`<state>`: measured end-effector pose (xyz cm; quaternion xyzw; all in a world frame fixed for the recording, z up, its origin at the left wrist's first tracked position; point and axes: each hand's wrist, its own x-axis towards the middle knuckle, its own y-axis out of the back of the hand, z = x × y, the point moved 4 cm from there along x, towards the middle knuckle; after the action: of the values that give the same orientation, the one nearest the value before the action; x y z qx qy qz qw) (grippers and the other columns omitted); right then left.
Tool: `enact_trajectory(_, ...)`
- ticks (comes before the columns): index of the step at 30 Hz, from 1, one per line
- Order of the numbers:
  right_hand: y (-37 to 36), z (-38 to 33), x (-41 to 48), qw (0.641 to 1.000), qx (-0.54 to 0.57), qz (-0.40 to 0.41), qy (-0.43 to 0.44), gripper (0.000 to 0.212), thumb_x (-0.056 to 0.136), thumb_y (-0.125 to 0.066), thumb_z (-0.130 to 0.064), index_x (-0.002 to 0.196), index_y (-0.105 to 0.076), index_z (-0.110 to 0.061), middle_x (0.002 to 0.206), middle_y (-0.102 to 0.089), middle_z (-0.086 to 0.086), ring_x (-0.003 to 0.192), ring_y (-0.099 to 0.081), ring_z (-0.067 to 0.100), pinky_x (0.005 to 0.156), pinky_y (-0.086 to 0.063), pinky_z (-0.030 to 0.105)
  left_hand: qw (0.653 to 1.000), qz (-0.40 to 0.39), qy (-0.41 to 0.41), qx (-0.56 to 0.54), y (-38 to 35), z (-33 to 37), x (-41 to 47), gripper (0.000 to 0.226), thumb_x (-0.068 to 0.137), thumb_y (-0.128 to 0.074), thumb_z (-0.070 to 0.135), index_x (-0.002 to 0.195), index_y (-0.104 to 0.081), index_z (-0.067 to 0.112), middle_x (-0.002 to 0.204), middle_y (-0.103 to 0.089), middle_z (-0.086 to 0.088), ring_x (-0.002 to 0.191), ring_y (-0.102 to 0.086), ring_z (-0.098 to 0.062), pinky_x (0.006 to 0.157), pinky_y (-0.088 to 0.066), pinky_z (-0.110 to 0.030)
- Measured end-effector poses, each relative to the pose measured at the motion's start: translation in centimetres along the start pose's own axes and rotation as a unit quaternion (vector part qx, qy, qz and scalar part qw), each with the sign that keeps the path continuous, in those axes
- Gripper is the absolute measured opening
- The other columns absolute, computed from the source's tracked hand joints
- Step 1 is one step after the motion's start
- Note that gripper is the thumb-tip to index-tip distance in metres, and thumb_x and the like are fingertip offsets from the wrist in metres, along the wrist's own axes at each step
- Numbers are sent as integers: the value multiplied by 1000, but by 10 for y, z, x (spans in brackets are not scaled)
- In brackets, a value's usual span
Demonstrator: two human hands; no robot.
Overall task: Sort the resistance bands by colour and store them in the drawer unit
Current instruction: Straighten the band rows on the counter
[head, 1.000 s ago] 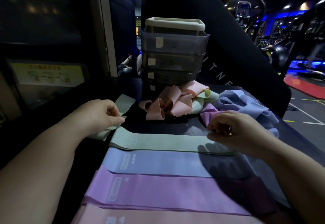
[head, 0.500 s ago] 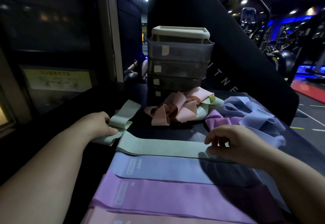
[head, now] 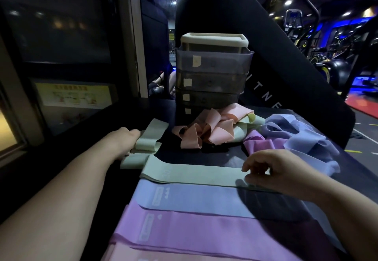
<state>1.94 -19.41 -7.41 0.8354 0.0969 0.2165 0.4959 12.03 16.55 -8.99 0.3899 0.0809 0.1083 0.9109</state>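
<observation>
A person's left hand (head: 126, 140) grips a folded green band (head: 147, 142) at the left of a dark table (head: 196, 154). The right hand (head: 273, 171), fingers curled, pinches the right end of a flat green band (head: 192, 175), which lies above flat blue (head: 194, 199) and purple (head: 184, 232) bands. Behind these, loose pink bands (head: 206, 131) are heaped against a closed drawer unit (head: 212, 72).
</observation>
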Motion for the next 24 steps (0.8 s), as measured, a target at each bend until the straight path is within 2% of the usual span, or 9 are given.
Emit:
enact_trajectory(2, -2, 1, 0, 1000, 0, -7, 7, 16, 77, -78, -29, 85, -68, -38, 82, -65, -24, 74, -61, 5, 60, -44, 12, 994, 18, 10, 106, -5, 2, 0, 67, 82, -52, 65, 111, -57, 5, 107, -63, -14, 96, -61, -31, 77, -46, -33)
enact_trajectory(3, -2, 2, 1, 1000, -1, -7, 8, 16, 77, -78, -30, 85, -68, -39, 83, -65, -23, 75, -62, 5, 60, -44, 12, 986, 27, 2, 164, -7, 6, -2, 65, 81, -57, 65, 111, -57, 7, 105, -61, -10, 93, -59, -28, 74, -45, -32)
enact_trajectory(5, -3, 3, 1, 1000, -2, -10, 7, 15, 77, -78, -32, 84, -67, -40, 83, -65, -23, 75, -61, 6, 61, -44, 13, 975, 27, -11, 220, -9, 12, -6, 57, 77, -67, 59, 103, -58, 8, 90, -58, -3, 83, -56, -23, 67, -41, -29)
enact_trajectory(8, -3, 5, 0, 1000, -5, -16, 4, 16, 77, -77, -35, 83, -65, -43, 85, -65, -25, 76, -62, 5, 62, -45, 14, 976, 11, -10, 217, -11, 12, -5, 46, 75, -72, 54, 84, -59, 10, 77, -59, -2, 78, -59, -21, 62, -40, -28)
enact_trajectory(12, -5, 5, 1, 1000, -13, -22, 3, 21, 77, -76, -39, 81, -59, -51, 89, -61, -31, 78, -61, 2, 63, -45, 13, 985, 26, -16, 169, -9, 5, 0, 38, 77, -72, 47, 92, -67, 12, 90, -69, -6, 82, -64, -24, 73, -50, -30)
enact_trajectory(16, -5, 5, 2, 999, -14, -29, -3, 18, 77, -75, -41, 81, -60, -49, 89, -61, -31, 77, -60, 2, 63, -44, 12, 979, 156, -54, 117, 12, 8, -6, 30, 86, -64, 44, 101, -62, 18, 100, -65, -9, 91, -60, -32, 72, -46, -33)
enact_trajectory(20, -3, 5, 1, 1000, -9, -28, -3, 16, 76, -75, -43, 82, -61, -47, 86, -64, -26, 77, -61, 4, 63, -44, 13, 941, 295, -164, 0, 33, 32, -32, 29, 89, -62, 39, 99, -59, 11, 95, -64, -14, 87, -59, -34, 68, -44, -37)
enact_trajectory(22, -2, 3, 0, 1000, -5, -22, -3, 16, 76, -76, -38, 85, -64, -43, 84, -64, -25, 74, -60, 3, 61, -43, 12, 923, 308, -217, -80, 35, 45, -47, 28, 88, -64, 37, 95, -56, 11, 90, -64, -10, 85, -60, -33, 69, -48, -40)
enact_trajectory(24, 1, 1, 0, 1000, 4, -9, -11, 16, 77, -78, -29, 89, -67, -35, 82, -64, -25, 69, -59, 1, 59, -41, 10, 911, 290, -248, -154, 34, 56, -63, 25, 85, -69, 39, 91, -55, 19, 83, -63, 0, 81, -61, -27, 69, -46, -36)
